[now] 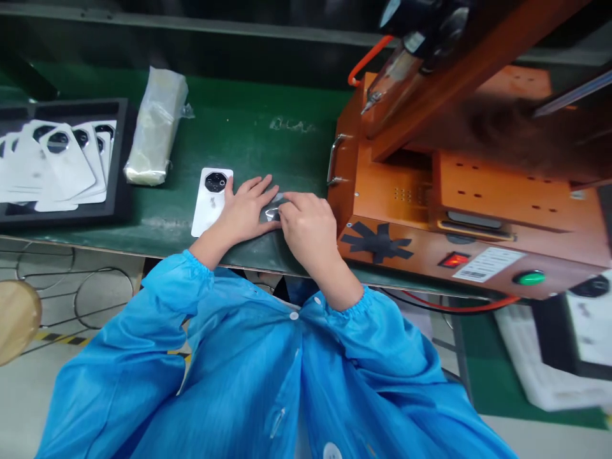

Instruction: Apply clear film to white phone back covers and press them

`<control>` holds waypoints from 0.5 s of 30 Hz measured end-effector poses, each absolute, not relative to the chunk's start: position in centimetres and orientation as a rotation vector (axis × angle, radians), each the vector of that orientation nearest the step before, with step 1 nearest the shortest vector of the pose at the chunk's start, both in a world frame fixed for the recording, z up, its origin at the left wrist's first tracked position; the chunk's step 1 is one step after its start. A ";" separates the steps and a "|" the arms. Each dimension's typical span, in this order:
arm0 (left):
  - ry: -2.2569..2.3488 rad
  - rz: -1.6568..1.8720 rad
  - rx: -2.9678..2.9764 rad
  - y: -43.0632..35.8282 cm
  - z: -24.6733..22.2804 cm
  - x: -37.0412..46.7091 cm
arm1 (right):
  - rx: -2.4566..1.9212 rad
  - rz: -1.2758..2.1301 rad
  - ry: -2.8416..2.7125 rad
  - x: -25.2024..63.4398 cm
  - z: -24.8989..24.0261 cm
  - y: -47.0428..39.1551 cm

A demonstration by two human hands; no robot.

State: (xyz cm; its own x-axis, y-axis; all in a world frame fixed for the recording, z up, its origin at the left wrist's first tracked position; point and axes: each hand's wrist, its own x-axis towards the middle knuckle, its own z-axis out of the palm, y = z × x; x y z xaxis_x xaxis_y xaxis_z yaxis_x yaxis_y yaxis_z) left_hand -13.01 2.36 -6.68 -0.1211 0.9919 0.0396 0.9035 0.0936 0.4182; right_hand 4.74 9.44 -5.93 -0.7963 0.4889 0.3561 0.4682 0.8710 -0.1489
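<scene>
Rather shiny, greyish film [271, 214], bright glints, touching right hand [310, 228].

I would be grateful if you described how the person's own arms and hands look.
The sleeves are bright blue, loose and slightly shiny, with gathered cuffs. The left hand and right hand are ungloved, and no markings or cables show on them.

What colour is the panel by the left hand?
White panel, black camera patch; best seen in the head view.
</scene>
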 end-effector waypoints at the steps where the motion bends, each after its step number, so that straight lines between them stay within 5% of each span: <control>1: 2.112 0.500 1.896 2.5 -6.6 -13.2 | -0.739 0.085 -2.678 4.8 -5.8 9.4; 15: 2.076 0.918 1.653 2.1 -6.8 -14.2 | -0.796 0.627 -2.465 2.7 -6.3 10.5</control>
State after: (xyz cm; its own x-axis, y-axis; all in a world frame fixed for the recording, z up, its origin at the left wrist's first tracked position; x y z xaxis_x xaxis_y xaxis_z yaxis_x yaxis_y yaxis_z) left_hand -14.16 2.07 -6.77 -0.2713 0.9534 0.1322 0.7394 0.1185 0.6628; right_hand 2.68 10.49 -6.35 -0.7203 0.6297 0.2911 0.4139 0.7269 -0.5480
